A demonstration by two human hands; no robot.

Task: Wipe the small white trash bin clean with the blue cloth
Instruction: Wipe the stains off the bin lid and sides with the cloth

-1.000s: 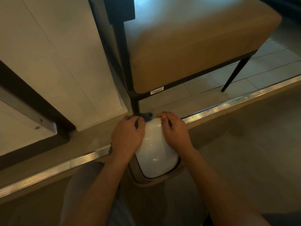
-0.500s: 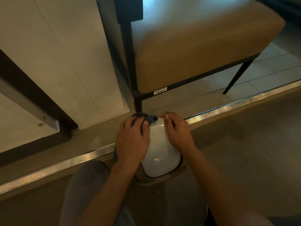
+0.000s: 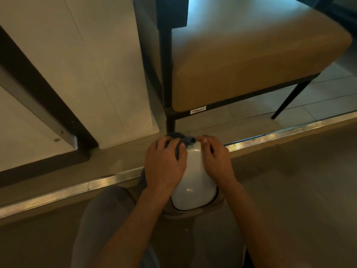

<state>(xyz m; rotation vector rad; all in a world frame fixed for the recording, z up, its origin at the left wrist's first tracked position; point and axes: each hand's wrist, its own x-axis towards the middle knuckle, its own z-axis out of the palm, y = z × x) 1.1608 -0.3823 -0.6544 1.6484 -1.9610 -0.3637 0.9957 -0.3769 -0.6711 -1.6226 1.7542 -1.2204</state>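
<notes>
1. Resting on its side on the floor (image 3: pixel 289 180), the small white trash bin (image 3: pixel 193 182) lies between the person's knees, its glossy white body pointing away from the camera and its tan rim end nearest the viewer.
2. Left hand (image 3: pixel 164 165): palm down on the left flank of the bin, forearm entering from the lower centre; its fingers (image 3: pixel 162 144) are curled over the blue cloth (image 3: pixel 183 141) and press it against the bin's far end.
3. The cloth is bunched into a dark blue-grey wad at the far end of the bin; part of it shows beyond the left hand's knuckles, the rest is hidden under that hand.
4. Right hand (image 3: pixel 216 161): laid over the right flank of the bin, forearm entering from the lower right; its fingers are bent and close together, tips gripping the bin's far edge just beside the cloth.
5. A metal floor strip (image 3: pixel 77 190) crosses the view diagonally behind the bin.
6. A tan cushioned chair (image 3: pixel 251 55) on black legs stands beyond the strip, near the bin's far end.
</notes>
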